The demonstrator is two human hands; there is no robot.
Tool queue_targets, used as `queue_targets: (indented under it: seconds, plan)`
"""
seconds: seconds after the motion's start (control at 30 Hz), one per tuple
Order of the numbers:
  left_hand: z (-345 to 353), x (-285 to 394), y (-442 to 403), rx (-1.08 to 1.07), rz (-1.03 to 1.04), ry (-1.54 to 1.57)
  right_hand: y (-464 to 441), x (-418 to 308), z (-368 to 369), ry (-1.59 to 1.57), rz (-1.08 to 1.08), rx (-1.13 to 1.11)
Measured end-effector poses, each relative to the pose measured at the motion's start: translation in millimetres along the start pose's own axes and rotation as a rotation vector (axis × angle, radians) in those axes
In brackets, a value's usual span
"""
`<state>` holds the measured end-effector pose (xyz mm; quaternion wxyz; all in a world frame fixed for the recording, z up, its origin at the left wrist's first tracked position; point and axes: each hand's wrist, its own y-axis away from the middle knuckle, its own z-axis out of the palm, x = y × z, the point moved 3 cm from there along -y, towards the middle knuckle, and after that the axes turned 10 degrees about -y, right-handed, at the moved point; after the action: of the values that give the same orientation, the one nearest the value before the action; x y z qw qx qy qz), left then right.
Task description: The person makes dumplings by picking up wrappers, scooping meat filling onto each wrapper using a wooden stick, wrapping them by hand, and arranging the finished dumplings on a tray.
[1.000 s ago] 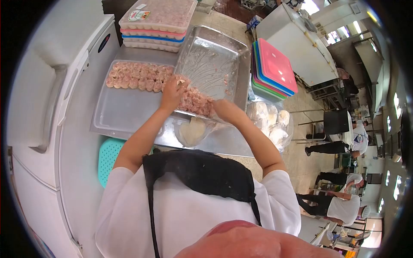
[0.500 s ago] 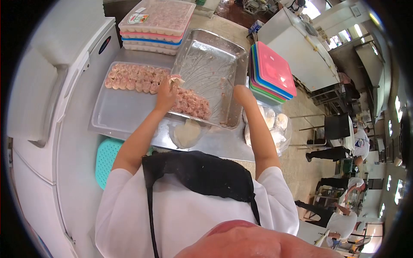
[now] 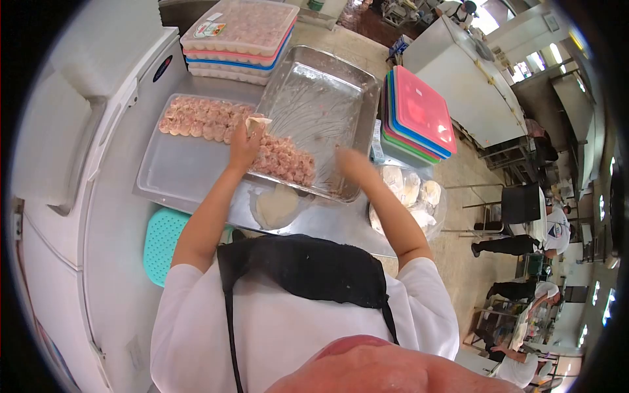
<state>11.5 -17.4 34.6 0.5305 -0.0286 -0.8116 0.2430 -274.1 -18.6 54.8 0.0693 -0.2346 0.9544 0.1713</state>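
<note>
My left hand [image 3: 244,145] is closed around a thin pale dumpling wrapper [image 3: 259,120], held above the near left rim of a metal pan [image 3: 321,92]. Ground meat filling [image 3: 283,161] is heaped in the pan's near left corner, beside that hand. Over the near right part of the pan is my right hand [image 3: 354,165]; motion smears its fingers, so I cannot make out what they hold. Rows of open-topped meat dumplings [image 3: 203,118] fill the far side of a translucent tray [image 3: 180,167] on the left. Round wrappers [image 3: 276,206] lie on the metal table near me.
Stacked tubs of dumplings [image 3: 239,33] stand behind the tray. Coloured lids [image 3: 422,111] are piled right of the pan, with bagged pale dough pieces [image 3: 409,190] nearer me. A turquoise perforated plastic item [image 3: 165,245] sits below the table's left edge. Other people work at far right.
My right hand has moved left and nearer me, from the pan's right rim to over its inside. My left hand has shifted slightly left and nearer, still with the wrapper.
</note>
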Motion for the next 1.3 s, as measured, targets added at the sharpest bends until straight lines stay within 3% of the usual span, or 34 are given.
queue_targets:
  seconds: [0.13, 0.23, 0.33, 0.4, 0.43, 0.5, 0.6, 0.7, 0.8, 0.83, 0.9, 1.0, 1.1, 1.2, 1.3]
  plan:
    - [0.8, -12.7, 0.3, 0.030, 0.062, 0.016, -12.3, 12.3, 3.0, -0.135, -0.265, 0.090]
    - [2.9, -19.3, 1.4, 0.058, 0.093, -0.007, -43.2, 54.2, -23.0, -0.021, 0.019, 0.208]
    - [4.0, -25.5, 4.0, 0.047, 0.016, -0.171, -54.4, 56.5, -18.8, -0.061, 0.147, 0.213]
    - [2.7, -21.6, 1.8, 0.048, -0.015, -0.226, -49.4, 42.1, 19.0, -0.017, -0.362, 0.334]
    - [1.8, -9.8, 0.2, 0.054, -0.005, -0.201, -59.7, 25.6, 44.7, 0.099, -0.368, 0.178]
    - [3.2, -3.7, -1.5, 0.070, 0.005, -0.237, -17.8, -30.1, -0.5, -0.064, -0.360, 0.017]
    - [5.0, -12.9, 0.6, 0.065, -0.017, -0.381, -54.0, 40.2, -0.9, -0.179, -0.258, 0.200]
    - [7.0, -27.2, -0.9, 0.025, -0.029, -0.420, -83.0, 89.2, -14.3, 0.085, -0.085, 0.215]
    - [7.3, -23.8, -1.1, 0.064, 0.006, -0.380, -59.5, 58.8, -3.0, -0.167, -0.267, 0.275]
    - [8.1, -17.0, -0.9, 0.088, 0.011, -0.336, -50.1, 37.2, 6.4, -0.085, -0.365, 0.254]
    - [8.0, -11.8, -0.5, 0.110, 0.008, -0.322, -29.1, 0.7, 0.2, -0.263, -0.385, -0.096]
    - [5.9, -15.0, 2.1, 0.090, -0.045, -0.414, -25.8, 43.6, -17.6, -0.172, -0.362, 0.085]
    - [4.8, -12.0, 1.4, 0.065, -0.069, -0.450, 0.0, 56.5, -70.8, 0.092, -0.006, 0.080]
    - [5.6, 0.7, -0.4, 0.098, -0.001, -0.373, 26.4, 38.7, -42.4, 0.161, -0.188, 0.073]
    - [4.7, 3.5, 0.8, 0.055, 0.001, -0.338, 58.3, -21.5, -46.9, 0.082, -0.273, -0.374]
